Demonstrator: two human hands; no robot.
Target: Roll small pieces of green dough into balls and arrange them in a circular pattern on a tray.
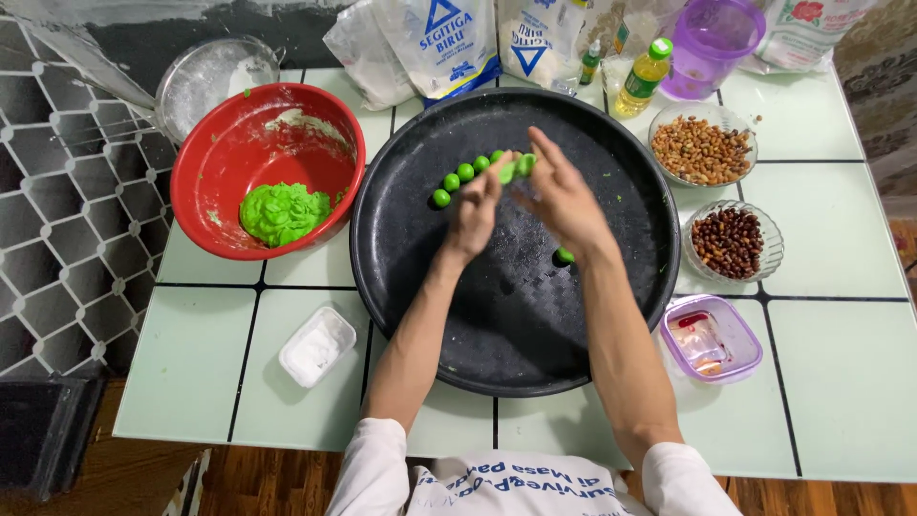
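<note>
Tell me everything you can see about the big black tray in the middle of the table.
The black tray is large, round and shallow with a raised rim, dull and smeared, perhaps metal. It lies flat on the pale tiled table, its rim meeting the red bowl. A short row of green dough balls sits near its far side, and one more ball lies by the right wrist. The left hand and right hand work a green dough piece above it.

Tray [458, 334] front bare — dough balls [465, 173] behind.
</note>
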